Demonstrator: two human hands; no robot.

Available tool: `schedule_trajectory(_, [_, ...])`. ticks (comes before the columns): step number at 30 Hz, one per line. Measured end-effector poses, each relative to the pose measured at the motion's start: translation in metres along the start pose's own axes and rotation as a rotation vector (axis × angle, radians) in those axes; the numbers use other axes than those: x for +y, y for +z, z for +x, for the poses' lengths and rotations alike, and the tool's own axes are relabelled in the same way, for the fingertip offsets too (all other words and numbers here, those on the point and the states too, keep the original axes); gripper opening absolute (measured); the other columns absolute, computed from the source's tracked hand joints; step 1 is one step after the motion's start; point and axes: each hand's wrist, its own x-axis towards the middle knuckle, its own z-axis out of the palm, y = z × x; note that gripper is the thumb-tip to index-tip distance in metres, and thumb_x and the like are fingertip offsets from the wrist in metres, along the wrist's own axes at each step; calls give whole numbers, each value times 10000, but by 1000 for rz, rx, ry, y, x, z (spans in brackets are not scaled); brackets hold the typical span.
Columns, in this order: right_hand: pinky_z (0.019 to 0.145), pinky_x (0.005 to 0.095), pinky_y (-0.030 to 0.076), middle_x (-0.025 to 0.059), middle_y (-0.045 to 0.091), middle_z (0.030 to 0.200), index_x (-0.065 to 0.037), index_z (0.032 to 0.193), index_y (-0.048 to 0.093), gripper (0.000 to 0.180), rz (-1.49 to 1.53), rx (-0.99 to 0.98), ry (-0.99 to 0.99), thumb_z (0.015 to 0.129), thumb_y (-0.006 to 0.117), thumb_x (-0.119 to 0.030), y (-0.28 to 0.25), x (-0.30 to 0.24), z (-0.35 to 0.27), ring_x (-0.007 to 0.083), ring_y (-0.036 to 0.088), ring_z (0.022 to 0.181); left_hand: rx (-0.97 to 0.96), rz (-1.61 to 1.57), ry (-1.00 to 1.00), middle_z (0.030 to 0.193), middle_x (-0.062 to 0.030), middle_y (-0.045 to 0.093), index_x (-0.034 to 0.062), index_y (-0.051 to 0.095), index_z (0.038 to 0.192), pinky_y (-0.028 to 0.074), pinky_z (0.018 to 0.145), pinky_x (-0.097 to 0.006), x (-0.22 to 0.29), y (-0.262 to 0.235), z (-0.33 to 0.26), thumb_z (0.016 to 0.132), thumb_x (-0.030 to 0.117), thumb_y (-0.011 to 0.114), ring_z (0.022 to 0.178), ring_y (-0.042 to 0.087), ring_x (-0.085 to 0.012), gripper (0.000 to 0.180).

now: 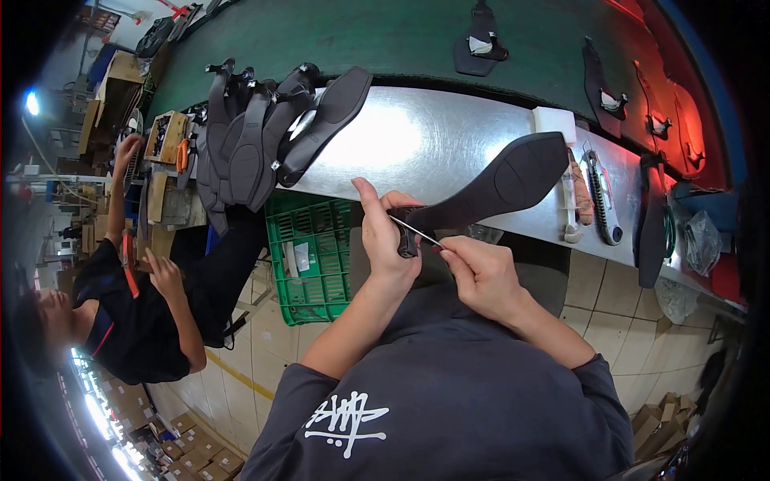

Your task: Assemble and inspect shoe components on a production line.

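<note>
— What sort of place am I in?

— Shoe factory floor. Steel workbench (pixel 449 144) before me, stack of dark soles (pixel 257 136) piled on it, green conveyor belt (pixel 385 36) behind carrying more parts. Co-worker (pixel 136 313) seated at my left; cardboard boxes (pixel 192 453) on tiled floor.

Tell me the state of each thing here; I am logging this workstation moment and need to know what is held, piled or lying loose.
Left hand: closed around the heel end of the black shoe sole.
Right hand: pinching a thin metal tool against that sole.
Black shoe sole: held up above the metal bench.
Pile of soles: stacked, overlapping, on the bench.
Green crate: under the bench, on the floor.
Utility knife: lying loose on the bench.
</note>
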Motion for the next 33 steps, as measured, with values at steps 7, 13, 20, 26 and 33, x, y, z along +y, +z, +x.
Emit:
schedule_trajectory(7, [558, 369, 494, 107, 587, 706, -62, 862, 598, 127, -23, -133, -199, 751, 638, -13, 10, -21, -13, 279, 626, 642, 135, -132, -186, 626, -27, 553, 96, 518, 708, 327, 384, -228, -3, -3, 14, 901, 689, 420, 459, 486, -118, 632])
schedule_trajectory(13, [549, 382, 479, 124, 610, 741, -30, 882, 586, 40, -114, 33, 26, 880, 609, -62, -12, -10, 7, 309, 619, 633, -163, -529, -565, 665, -40, 585, 98, 598, 794, 451, 547, -299, 5, -1, 9, 803, 750, 492, 570, 549, -178, 660])
schedule_trajectory(20, [529, 373, 449, 134, 569, 693, -9, 851, 580, 48, -201, 41, -7, 870, 615, -37, -2, -10, 8, 311, 600, 605, -120, -396, -333, 705, -65, 620, 92, 592, 841, 503, 709, -380, -6, -7, 10, 850, 756, 390, 681, 614, -230, 694])
schedule_trajectory(26, [537, 386, 452, 143, 561, 692, -12, 837, 559, 70, -190, 19, 37, 864, 620, -35, 3, -8, 4, 326, 602, 620, -109, -331, -374, 693, -78, 595, 100, 537, 824, 498, 623, -361, 2, 4, 6, 878, 762, 296, 627, 587, -234, 707])
schedule_trajectory(33, [542, 382, 468, 139, 563, 691, -20, 829, 557, 66, -77, -63, 44, 854, 617, -20, 3, -11, -1, 323, 612, 628, -221, -293, -482, 625, -55, 524, 106, 520, 823, 474, 557, -340, -6, -11, 17, 854, 764, 372, 547, 538, -208, 675])
